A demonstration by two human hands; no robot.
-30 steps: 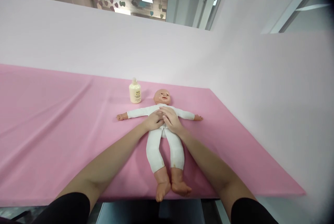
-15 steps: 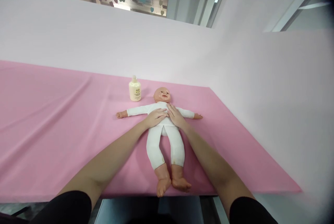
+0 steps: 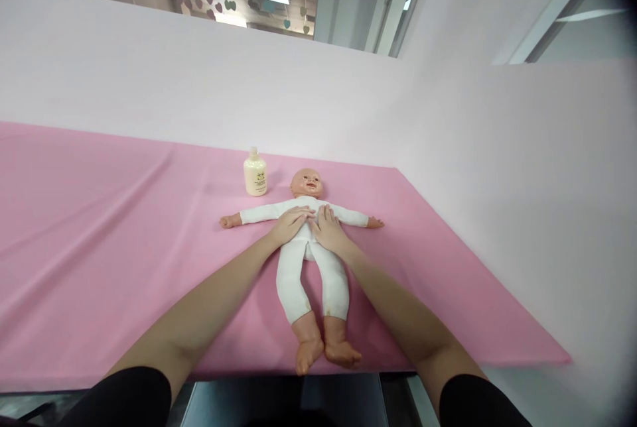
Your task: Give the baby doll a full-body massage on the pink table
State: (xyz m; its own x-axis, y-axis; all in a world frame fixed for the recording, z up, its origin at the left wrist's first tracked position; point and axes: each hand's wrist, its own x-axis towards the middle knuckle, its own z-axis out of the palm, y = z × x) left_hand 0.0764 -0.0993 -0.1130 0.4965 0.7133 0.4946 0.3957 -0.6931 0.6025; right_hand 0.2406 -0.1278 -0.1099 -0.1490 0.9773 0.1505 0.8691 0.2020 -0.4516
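A baby doll [image 3: 311, 278] with a white cloth body lies on its back on the pink-covered table, head away from me and feet at the near edge. My left hand [image 3: 292, 225] rests flat on the left side of its chest, fingers stretched out toward the middle. Flat on the right side of the chest lies my right hand [image 3: 328, 228], its fingers pointing up toward the doll's head. The fingertips of the two hands are close together. Neither hand grips anything.
A pale yellow bottle [image 3: 255, 175] stands upright left of the doll's head. The pink cover [image 3: 124, 248] stretches far to the left. White walls [image 3: 199, 75] border the table behind and at the right. A dark blue surface [image 3: 283, 404] lies below the near edge.
My right hand has slid slightly down and left on the doll's chest, its fingers turned more upright. My left hand has barely shifted. The whole view has tilted a little.
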